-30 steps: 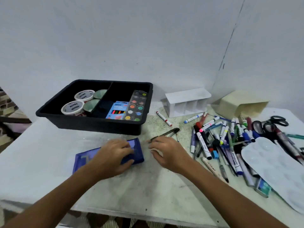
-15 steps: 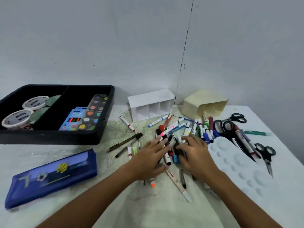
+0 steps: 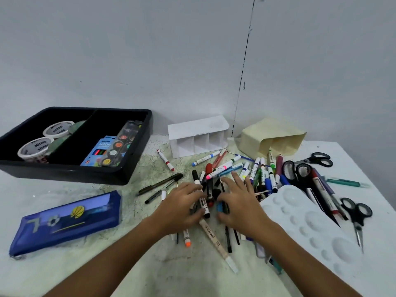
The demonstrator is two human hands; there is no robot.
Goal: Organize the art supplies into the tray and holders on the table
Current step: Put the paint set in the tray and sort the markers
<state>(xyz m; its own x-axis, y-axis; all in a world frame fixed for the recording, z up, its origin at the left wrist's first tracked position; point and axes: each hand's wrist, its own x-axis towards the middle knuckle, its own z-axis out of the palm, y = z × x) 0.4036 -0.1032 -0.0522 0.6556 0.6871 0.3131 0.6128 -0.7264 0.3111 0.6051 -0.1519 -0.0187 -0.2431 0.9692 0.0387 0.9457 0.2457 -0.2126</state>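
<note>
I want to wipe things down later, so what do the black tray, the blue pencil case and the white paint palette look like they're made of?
Black tray: likely moulded plastic, with a smooth, slightly glossy rim. Blue pencil case: seems soft vinyl or coated fabric; shiny, translucent face, sagging edges. White paint palette: probably matte plastic with rounded, pressed wells.

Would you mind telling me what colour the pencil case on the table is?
The pencil case is dark blue with a yellow ball motif, seen in the head view.
</note>
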